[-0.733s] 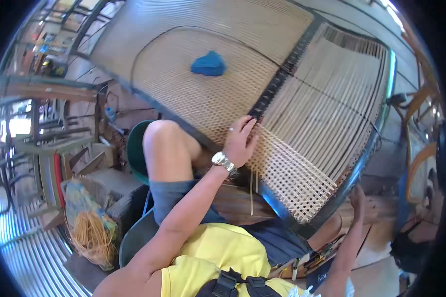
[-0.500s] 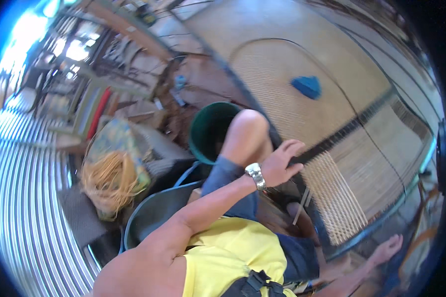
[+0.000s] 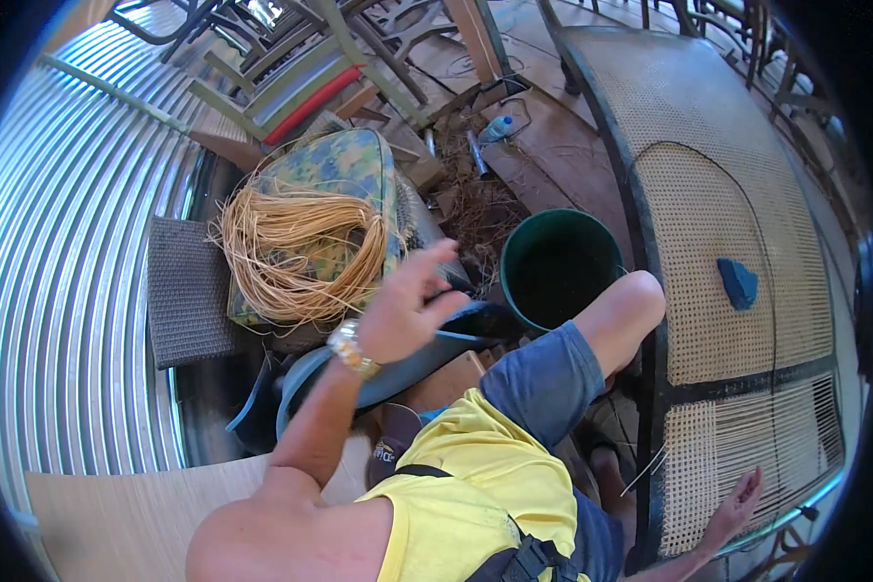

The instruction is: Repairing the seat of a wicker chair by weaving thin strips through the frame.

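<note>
Empty, fingers parted, the left grip [image 3: 403, 315] hovers near the cane coil [image 3: 270, 247], which lies on a patterned cushion [image 3: 339, 158], probably to keep strands within reach; the right grip [image 3: 734, 506], loose and seemingly empty, is over the partly woven panel [image 3: 689, 436]

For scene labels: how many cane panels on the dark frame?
2: the larger panel, beyond the crossbar; the smaller, partly woven panel, nearest the right hand. No third shows.
</note>
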Available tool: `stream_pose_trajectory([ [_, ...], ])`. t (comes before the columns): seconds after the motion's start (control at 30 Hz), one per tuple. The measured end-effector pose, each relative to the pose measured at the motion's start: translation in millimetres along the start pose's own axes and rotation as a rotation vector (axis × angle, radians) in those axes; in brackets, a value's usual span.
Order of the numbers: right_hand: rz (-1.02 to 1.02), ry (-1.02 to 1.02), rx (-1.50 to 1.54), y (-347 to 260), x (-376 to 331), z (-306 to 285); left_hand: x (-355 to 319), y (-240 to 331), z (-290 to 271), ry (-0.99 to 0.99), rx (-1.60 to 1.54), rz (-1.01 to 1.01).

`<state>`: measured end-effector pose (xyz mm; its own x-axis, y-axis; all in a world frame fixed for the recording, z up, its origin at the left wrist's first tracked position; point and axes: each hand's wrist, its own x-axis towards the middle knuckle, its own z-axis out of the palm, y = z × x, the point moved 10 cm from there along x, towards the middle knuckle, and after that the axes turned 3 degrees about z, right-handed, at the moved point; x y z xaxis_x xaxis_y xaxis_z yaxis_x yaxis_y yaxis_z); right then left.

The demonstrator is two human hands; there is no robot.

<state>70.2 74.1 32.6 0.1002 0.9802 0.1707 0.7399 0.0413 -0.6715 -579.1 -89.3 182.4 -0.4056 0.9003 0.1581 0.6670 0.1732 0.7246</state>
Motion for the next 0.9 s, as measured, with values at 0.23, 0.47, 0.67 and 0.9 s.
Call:
stream_pose_trajectory([
  [0.23,0.075,0.043,0.005,-15,-36,-12,-1,-97,-103,0.202,0.587,-0.236],
  [0.47,0.101,-0.164,0.341,-135,-40,77,-11,-152,-107,0.069,0.363,-0.434],
  [0.67,-0.396,-0.507,0.745,-404,-66,151,-36,-162,-101,0.101,-0.393,-0.411],
  [0.9,-1.297,-0.721,0.817,-626,-206,218,-59,-175,-104,0.189,-0.791,-0.406],
])
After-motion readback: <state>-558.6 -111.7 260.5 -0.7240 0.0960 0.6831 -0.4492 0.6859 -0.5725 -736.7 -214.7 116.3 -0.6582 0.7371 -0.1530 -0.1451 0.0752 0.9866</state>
